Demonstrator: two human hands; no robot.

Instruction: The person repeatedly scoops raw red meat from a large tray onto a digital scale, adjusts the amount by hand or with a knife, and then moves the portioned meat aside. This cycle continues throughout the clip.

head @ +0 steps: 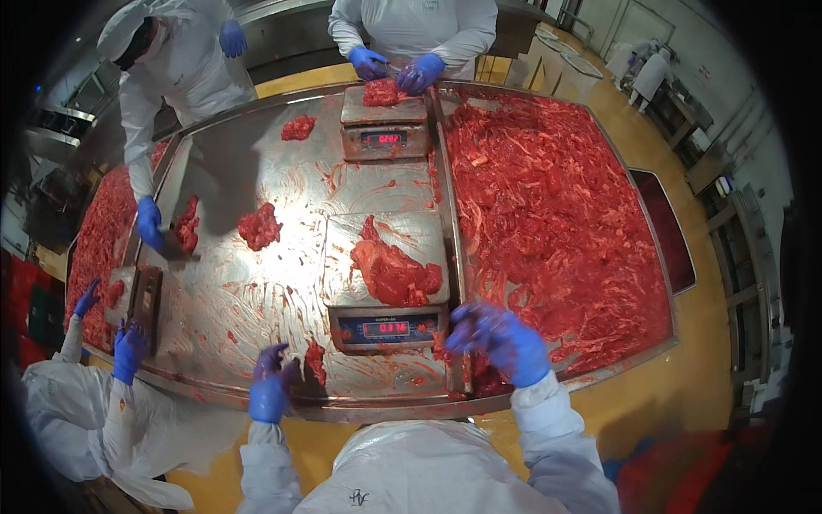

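Observation:
My left hand, in a blue glove, hovers over the near edge of a steel table with fingers apart and nothing in them. Just right of it lies a small strip of red meat. My right hand, also gloved and a little blurred, is beside the near corner of a digital scale. Its fingers are spread over the metal divider, and I see nothing held. On the scale's steel plate rests a large piece of raw meat; the red display is lit.
Right of the divider, a wide tray holds meat trimmings. Across the table, a co-worker's gloved hands touch meat on a second scale. Another co-worker's hand holds a blade-like tool near a meat strip. Meat pieces lie between.

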